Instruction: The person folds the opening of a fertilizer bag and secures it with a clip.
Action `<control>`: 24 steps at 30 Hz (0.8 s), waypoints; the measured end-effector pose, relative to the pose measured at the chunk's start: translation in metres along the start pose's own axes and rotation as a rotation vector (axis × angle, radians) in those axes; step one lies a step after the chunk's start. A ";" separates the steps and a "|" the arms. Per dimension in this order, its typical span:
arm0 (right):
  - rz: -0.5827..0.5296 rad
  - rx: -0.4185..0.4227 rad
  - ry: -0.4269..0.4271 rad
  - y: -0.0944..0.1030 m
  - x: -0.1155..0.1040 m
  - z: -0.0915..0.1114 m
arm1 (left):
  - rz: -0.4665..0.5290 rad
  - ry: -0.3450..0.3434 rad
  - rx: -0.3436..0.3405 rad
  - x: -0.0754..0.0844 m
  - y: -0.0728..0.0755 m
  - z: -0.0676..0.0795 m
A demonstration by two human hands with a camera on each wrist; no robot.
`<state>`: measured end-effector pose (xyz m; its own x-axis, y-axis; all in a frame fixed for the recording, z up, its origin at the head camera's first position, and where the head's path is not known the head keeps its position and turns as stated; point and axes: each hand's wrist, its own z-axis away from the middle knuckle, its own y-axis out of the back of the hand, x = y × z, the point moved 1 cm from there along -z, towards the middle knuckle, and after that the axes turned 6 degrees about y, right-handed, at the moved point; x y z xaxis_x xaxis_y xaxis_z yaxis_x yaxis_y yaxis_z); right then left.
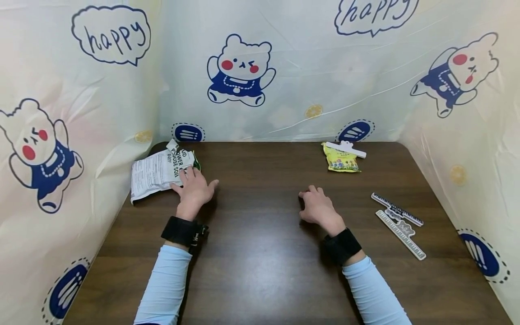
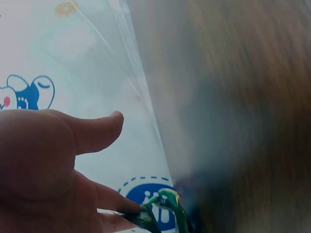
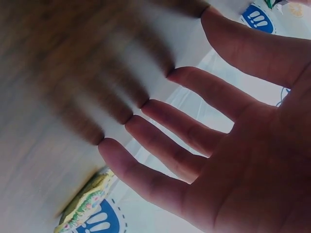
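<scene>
Two loose clips [image 1: 400,234] lie right of the right hand [image 1: 320,208], whose spread fingertips meet the tabletop [image 1: 260,271], holding nothing; the splayed left hand [image 1: 195,190] rests on a printed white bag [image 1: 156,174], seemingly steadying it; beyond, a white clip [image 1: 346,149] grips a yellow packet [image 1: 342,161], likely sealing it.

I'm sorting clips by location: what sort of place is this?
Probably a makeshift filming booth: bear-print sheeting encloses a wood-grain table on three sides, and the black wristbands suggest a recording setup.
</scene>
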<state>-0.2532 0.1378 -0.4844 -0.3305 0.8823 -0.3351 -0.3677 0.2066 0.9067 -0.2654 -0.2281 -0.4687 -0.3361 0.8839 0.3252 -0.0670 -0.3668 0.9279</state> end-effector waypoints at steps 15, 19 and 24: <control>0.021 -0.020 0.001 0.000 -0.004 0.002 | 0.165 -0.071 0.263 -0.028 0.015 -0.008; 0.041 -0.042 0.010 -0.002 -0.005 0.003 | 0.221 -0.061 0.331 -0.034 0.017 -0.008; 0.071 -0.067 0.021 -0.003 -0.007 0.003 | 0.204 -0.010 0.323 -0.035 0.018 -0.007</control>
<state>-0.2474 0.1319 -0.4836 -0.3760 0.8844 -0.2764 -0.3998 0.1142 0.9094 -0.2617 -0.2678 -0.4646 -0.3026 0.8057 0.5091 0.3006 -0.4262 0.8532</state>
